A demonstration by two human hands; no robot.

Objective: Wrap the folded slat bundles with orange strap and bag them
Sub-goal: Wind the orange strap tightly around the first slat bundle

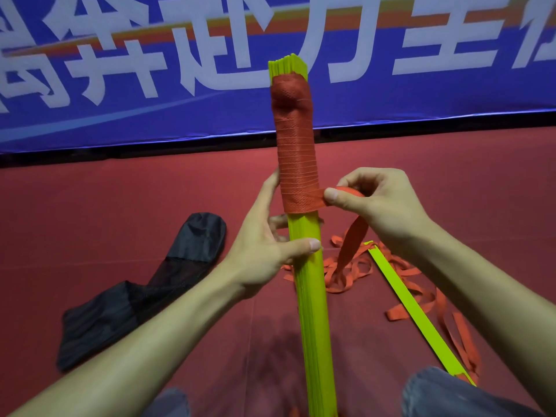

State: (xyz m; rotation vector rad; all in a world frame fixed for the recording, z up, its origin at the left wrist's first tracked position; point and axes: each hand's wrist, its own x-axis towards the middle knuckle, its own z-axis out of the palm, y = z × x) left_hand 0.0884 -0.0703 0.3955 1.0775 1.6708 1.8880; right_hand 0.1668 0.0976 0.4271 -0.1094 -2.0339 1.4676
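Observation:
A bundle of yellow-green slats (311,296) stands nearly upright in the middle of the view. Orange strap (296,152) is wound in many turns around its upper part, from just below the top down to hand height. My left hand (264,251) grips the bare slats just under the wrap, thumb across the front. My right hand (370,203) pinches the strap right beside the bundle's right edge. From that hand the loose strap (355,236) hangs down to a tangled pile on the floor.
A black bag (144,290) lies on the red floor at the left. A single yellow-green slat (415,314) lies at the right among loose orange strap (436,299). A blue banner (120,85) stands behind. My knees (451,395) show at the bottom.

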